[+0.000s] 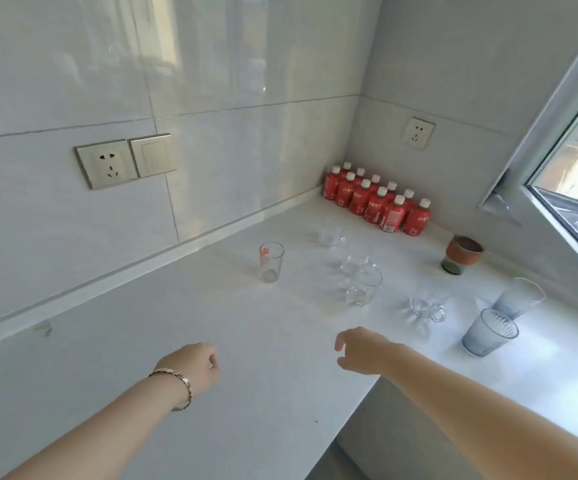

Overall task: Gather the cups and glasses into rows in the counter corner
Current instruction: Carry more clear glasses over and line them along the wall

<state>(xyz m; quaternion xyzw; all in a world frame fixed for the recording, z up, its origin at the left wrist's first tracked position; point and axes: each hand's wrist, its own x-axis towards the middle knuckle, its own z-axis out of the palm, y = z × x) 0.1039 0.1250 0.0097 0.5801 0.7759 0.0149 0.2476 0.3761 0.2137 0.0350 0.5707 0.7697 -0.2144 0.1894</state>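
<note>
The clear glass tumbler with a red printed mark [271, 261] stands alone near the back wall on the white stone counter [176, 393], well apart from the plain clear glasses [363, 284], the handled clear glass cup [427, 306], two ribbed blue-grey tumblers [490, 332] and the brown ceramic cup [462, 254]; all look light, rigid, slick and breakable, best gripped around the mid-wall. The red mark is too blurred to read, as are the labels on the red, white-capped bottles [377, 202] filling the corner. The left hand [195, 367] hangs loosely curled and the right hand [363, 351] spread, both holding nothing above the counter.
</note>
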